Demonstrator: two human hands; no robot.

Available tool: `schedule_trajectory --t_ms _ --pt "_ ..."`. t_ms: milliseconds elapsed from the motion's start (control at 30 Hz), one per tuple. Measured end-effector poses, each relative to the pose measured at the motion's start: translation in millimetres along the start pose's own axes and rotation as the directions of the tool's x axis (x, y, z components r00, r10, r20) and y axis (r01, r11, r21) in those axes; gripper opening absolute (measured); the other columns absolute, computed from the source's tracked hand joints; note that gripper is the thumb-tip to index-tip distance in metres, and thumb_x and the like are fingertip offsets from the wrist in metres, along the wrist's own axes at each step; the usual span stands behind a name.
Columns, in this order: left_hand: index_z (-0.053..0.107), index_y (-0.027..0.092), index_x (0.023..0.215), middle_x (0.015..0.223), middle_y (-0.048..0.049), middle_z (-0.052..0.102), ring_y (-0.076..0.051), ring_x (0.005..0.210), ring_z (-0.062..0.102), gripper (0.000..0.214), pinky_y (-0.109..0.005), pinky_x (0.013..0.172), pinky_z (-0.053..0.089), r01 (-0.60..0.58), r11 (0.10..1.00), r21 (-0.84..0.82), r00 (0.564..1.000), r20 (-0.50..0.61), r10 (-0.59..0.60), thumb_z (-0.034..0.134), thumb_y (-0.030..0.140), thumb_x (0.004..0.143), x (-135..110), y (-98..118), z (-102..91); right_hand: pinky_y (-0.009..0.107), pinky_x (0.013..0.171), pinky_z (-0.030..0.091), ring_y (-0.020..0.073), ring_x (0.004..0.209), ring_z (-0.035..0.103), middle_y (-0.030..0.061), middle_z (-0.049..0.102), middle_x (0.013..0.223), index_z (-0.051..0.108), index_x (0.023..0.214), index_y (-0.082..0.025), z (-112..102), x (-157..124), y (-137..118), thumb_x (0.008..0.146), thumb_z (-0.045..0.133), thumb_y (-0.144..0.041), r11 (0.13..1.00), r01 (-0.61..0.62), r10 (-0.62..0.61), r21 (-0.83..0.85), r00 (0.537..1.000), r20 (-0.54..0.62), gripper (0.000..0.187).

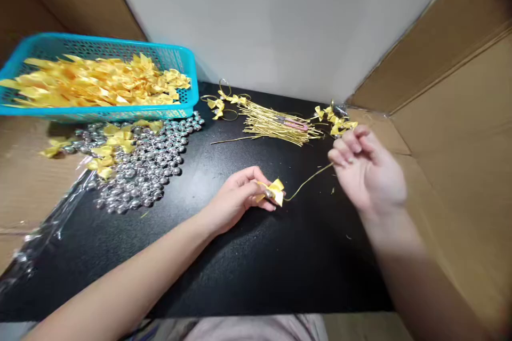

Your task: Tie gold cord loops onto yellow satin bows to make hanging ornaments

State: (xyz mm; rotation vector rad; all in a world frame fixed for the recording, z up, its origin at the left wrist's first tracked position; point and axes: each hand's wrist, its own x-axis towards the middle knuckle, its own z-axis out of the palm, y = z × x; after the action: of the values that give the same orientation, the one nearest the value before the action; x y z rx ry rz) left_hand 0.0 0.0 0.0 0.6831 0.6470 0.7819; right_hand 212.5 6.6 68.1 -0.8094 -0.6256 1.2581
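My left hand (240, 197) rests on the black tabletop (240, 256), fingers pinched on a small yellow ribbon bow (274, 191). A thin gold wire tie (308, 180) runs from the bow up and right to my right hand (366, 168), whose fingers are closed on its far end. The wire hangs taut-looking just above the table between both hands.
A turquoise basket (120, 113) of yellow bows stands at the back left. In front of it lies a heap of silver bells (148, 162) with a few bows on clear plastic. A bundle of gold wire ties (276, 123) and finished bows (336, 120) lie at the back. Cardboard walls flank both sides.
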Motion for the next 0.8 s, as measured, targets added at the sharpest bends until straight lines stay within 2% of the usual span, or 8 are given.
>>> schedule_trajectory --t_ms 133,267,467,600,700,800 --pt "0.049 0.016 0.068 0.065 -0.0057 0.075 -0.013 0.048 0.067 0.011 -0.015 0.041 0.047 0.060 0.998 -0.002 0.988 0.144 -0.059 0.057 0.011 0.064 -5 2 4.4 0.020 0.047 0.036 0.0067 0.046 0.036 -0.0061 0.038 0.059 0.057 0.072 -0.023 9 49 -18 0.090 0.052 -0.009 0.998 -0.055 0.054 -0.042 0.998 -0.009 0.023" --pt "0.048 0.016 0.066 0.065 -0.0055 0.076 -0.010 0.042 0.062 0.012 -0.013 0.038 0.042 0.074 0.997 0.036 0.974 0.212 -0.080 0.057 0.009 0.062 -9 3 6.3 0.021 0.044 0.031 0.0061 0.041 0.028 -0.0076 0.035 0.056 0.055 0.074 -0.023 23 76 -15 0.099 0.041 -0.014 0.984 -0.161 0.159 -0.081 0.987 -0.029 0.030" --pt "0.054 0.015 0.072 0.069 -0.0045 0.076 -0.011 0.048 0.064 0.010 -0.017 0.044 0.048 0.008 0.998 0.057 0.974 0.227 -0.021 0.063 0.012 0.070 -12 2 5.5 0.022 0.042 0.027 0.0054 0.039 0.025 -0.0088 0.033 0.053 0.055 0.077 -0.022 37 83 5 0.097 0.045 -0.017 0.958 -0.218 0.232 -0.185 0.971 0.055 0.023" --pt "0.061 0.013 0.080 0.075 -0.0073 0.076 -0.011 0.052 0.065 0.011 -0.017 0.045 0.049 -0.004 0.993 0.118 0.975 0.222 -0.022 0.066 0.022 0.081 -12 0 3.8 0.022 0.044 0.029 0.0057 0.039 0.024 -0.0089 0.032 0.053 0.054 0.077 -0.023 38 89 6 0.098 0.044 -0.017 0.953 -0.198 0.213 -0.230 0.976 0.044 0.024" --pt "0.064 0.012 0.082 0.084 -0.0099 0.077 -0.010 0.056 0.065 0.014 -0.016 0.046 0.049 -0.025 0.986 0.164 0.976 0.218 -0.012 0.068 0.026 0.082 -11 -1 3.5 0.022 0.044 0.028 0.0056 0.039 0.022 -0.0092 0.031 0.054 0.053 0.077 -0.023 40 94 2 0.098 0.043 -0.018 0.950 -0.171 0.185 -0.260 0.982 0.032 0.024" --pt "0.065 0.012 0.081 0.088 -0.0108 0.077 -0.008 0.053 0.062 0.018 -0.015 0.045 0.047 -0.028 0.980 0.197 0.976 0.215 -0.015 0.070 0.029 0.082 -11 -1 4.5 0.021 0.043 0.025 0.0060 0.039 0.019 -0.0093 0.029 0.053 0.052 0.077 -0.022 42 96 0 0.099 0.038 -0.017 0.960 -0.173 0.180 -0.222 0.984 0.012 0.027"
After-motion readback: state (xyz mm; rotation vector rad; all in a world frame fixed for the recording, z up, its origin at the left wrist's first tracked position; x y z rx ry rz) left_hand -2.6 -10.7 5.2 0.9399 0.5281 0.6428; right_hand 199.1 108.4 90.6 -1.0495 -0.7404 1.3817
